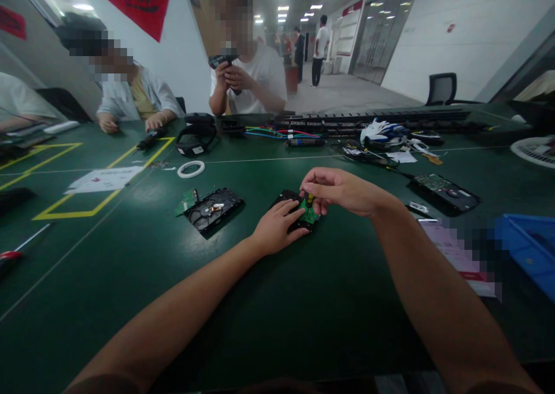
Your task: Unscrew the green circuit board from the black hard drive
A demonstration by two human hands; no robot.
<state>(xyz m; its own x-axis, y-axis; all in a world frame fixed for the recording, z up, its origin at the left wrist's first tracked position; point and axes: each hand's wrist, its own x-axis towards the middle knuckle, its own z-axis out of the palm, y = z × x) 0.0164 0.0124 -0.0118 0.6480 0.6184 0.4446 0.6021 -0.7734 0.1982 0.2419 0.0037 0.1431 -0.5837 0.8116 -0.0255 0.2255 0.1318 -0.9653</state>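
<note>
A black hard drive [287,195] with a green circuit board [310,215] lies on the table in front of me. My left hand [277,226] rests over its left part, fingers spread flat on it and touching the board's edge. My right hand [323,190] pinches a short screwdriver [309,199] with a black and yellow handle, upright over the board. Its tip is too small to make out. Left of my hands sits another opened drive [212,210], with small metal parts on it and a loose green board [187,202] against its left end.
Another hard drive [444,192] lies at the right, near a blue bin [531,249] and a pink sheet [455,255]. A white tape roll [191,169], cables and gloves [381,132] lie further back. Across the table, one person [249,73] holds a dark device; another [139,96] sits left.
</note>
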